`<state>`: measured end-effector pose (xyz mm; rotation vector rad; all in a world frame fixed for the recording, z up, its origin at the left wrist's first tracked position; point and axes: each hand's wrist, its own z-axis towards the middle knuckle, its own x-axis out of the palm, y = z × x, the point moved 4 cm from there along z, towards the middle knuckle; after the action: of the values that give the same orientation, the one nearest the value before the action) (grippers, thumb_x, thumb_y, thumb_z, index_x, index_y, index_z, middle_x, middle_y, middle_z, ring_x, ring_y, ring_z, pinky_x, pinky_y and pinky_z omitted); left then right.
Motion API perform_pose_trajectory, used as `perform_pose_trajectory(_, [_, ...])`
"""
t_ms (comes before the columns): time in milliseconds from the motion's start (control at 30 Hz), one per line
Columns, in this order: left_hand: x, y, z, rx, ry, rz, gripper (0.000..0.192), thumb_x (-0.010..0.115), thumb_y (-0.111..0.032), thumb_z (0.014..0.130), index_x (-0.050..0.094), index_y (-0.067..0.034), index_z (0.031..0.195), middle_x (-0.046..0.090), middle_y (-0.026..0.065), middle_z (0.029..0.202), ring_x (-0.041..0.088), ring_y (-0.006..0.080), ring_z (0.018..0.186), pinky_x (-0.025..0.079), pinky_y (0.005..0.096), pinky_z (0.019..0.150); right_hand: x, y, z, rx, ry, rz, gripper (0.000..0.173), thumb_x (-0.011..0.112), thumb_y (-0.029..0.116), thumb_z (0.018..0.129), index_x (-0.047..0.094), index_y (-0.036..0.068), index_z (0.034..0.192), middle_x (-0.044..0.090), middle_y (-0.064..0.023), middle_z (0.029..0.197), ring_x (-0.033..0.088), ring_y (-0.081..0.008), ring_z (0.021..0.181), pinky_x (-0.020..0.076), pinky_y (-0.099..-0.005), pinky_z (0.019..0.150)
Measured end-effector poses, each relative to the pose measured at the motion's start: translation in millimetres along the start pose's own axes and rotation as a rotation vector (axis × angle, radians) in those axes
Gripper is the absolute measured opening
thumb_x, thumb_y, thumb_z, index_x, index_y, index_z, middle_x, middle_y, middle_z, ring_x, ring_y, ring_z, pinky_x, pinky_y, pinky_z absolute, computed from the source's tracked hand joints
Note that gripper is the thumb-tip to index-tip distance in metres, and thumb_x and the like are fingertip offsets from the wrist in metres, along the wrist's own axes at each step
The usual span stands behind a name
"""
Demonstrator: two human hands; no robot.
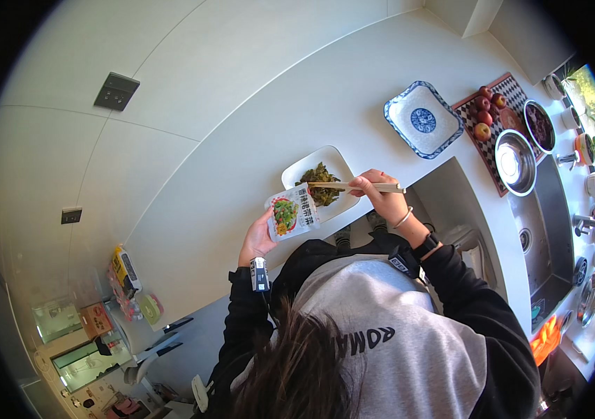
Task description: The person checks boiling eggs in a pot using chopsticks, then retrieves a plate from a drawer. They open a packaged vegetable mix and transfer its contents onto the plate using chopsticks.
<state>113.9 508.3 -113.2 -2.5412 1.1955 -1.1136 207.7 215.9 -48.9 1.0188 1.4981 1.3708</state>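
Observation:
My left hand grips a printed food pouch by its edge, tilted over the near left side of a white square plate. On this plate lies a heap of dark green pickled or seasoned vegetable. A pair of light wooden chopsticks is in my right hand, their tips pointing left at the pouch's mouth above the vegetable heap. Whether the tips are inside the pouch is hard to tell. A blue-rimmed white dish stands on the counter beyond my right hand.
To the right, a checked mat carries apples, a steel bowl and a bowl of dark food. A sink lies beside it. Packaged goods sit at the counter's left end. Orange gloves hang near the sink.

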Motion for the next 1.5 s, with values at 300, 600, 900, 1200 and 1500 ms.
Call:
perform_pose_trajectory(300, [-12.5, -2.4, -5.2, 0.096, 0.024, 0.056, 0.037, 0.056, -0.017, 0.09, 0.048, -0.003, 0.123, 0.056, 0.0125, 0.121, 0.055, 0.0234, 0.11, 0.041, 0.0409, 0.098, -8.5, 5.6, -3.2, 0.002, -0.023, -0.007, 0.019, 0.057, 0.014, 0.09, 0.062, -0.003, 0.089, 0.063, -0.0106, 0.076, 0.067, -0.0167, 0.071, 0.0513, -0.0241, 0.06])
perform_pose_trajectory(600, [-11.2, 3.6, -0.9, 0.171, -0.008, 0.028, 0.038, 0.057, -0.001, 0.085, 0.048, -0.008, 0.122, 0.057, 0.0077, 0.119, 0.055, 0.022, 0.11, 0.042, 0.0405, 0.097, -14.6, 24.5, -10.1, -0.123, -0.043, -0.219, 0.018, 0.062, 0.016, 0.086, 0.062, -0.002, 0.084, 0.062, -0.011, 0.074, 0.066, -0.0174, 0.064, 0.0506, -0.0253, 0.058])
perform_pose_trajectory(900, [0.2, 3.7, -1.8, 0.174, 0.011, 0.069, 0.044, 0.056, 0.003, 0.084, 0.043, -0.004, 0.125, 0.056, 0.0098, 0.119, 0.054, 0.022, 0.111, 0.042, 0.0379, 0.099, -6.4, 23.9, -18.0, 0.001, -0.033, 0.116, 0.022, 0.054, 0.017, 0.093, 0.058, -0.004, 0.089, 0.066, -0.0108, 0.082, 0.068, -0.0176, 0.076, 0.0548, -0.0254, 0.068])
perform_pose_trajectory(1200, [14.9, 6.4, 0.2, 0.223, 0.08, 0.179, 0.047, 0.055, 0.009, 0.081, 0.042, 0.001, 0.125, 0.054, 0.0138, 0.121, 0.055, 0.024, 0.11, 0.045, 0.0371, 0.096, -10.5, 19.8, -20.5, 0.02, -0.141, 0.078, 0.022, 0.056, 0.018, 0.091, 0.059, -0.003, 0.088, 0.066, -0.0104, 0.078, 0.068, -0.0167, 0.072, 0.0528, -0.023, 0.063])
perform_pose_trajectory(1500, [20.6, 4.8, 2.2, 0.261, 0.046, 0.262, 0.042, 0.058, 0.007, 0.08, 0.046, 0.003, 0.12, 0.059, 0.0133, 0.113, 0.059, 0.0234, 0.103, 0.049, 0.0368, 0.09, -17.5, 17.3, -25.9, 0.028, -0.162, 0.09, 0.024, 0.056, 0.019, 0.092, 0.059, -0.004, 0.088, 0.066, -0.011, 0.079, 0.068, -0.0169, 0.071, 0.0536, -0.0235, 0.063])
